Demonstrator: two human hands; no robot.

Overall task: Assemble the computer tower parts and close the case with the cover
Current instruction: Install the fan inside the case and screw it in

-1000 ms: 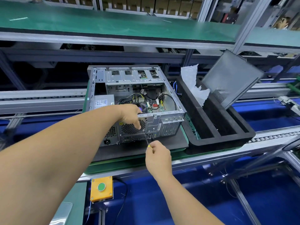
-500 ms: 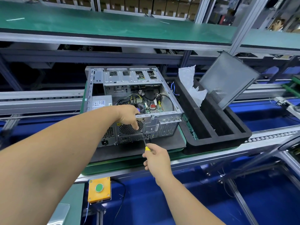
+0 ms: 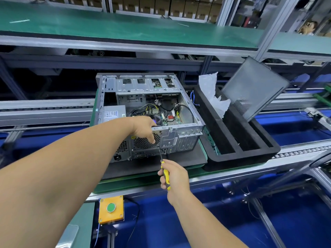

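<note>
The case (image 3: 150, 115) lies on its side on a dark mat (image 3: 179, 158) on the green pallet (image 3: 125, 183), open side up, rear panel toward the person. Inside, the power supply (image 3: 112, 113), cables and motherboard (image 3: 170, 119) are exposed.

The left hand (image 3: 144, 128) rests over the top rear edge of the case, fingers curled downward onto the fan grille (image 3: 143, 143); whether it grips anything cannot be determined.

The right hand (image 3: 174, 176) grips the yellow handle of the screwdriver (image 3: 163, 167). The dark shaft points up and away to the rear panel, its tip just beside the left fingertips near the grille.

The cover (image 3: 254, 86) stands tilted in the black foam tray (image 3: 238, 154) just right of the case, leaning away, with white plastic wrap (image 3: 211, 90) beside it. A yellow box with a green button (image 3: 111, 208) sits below the pallet.
</note>
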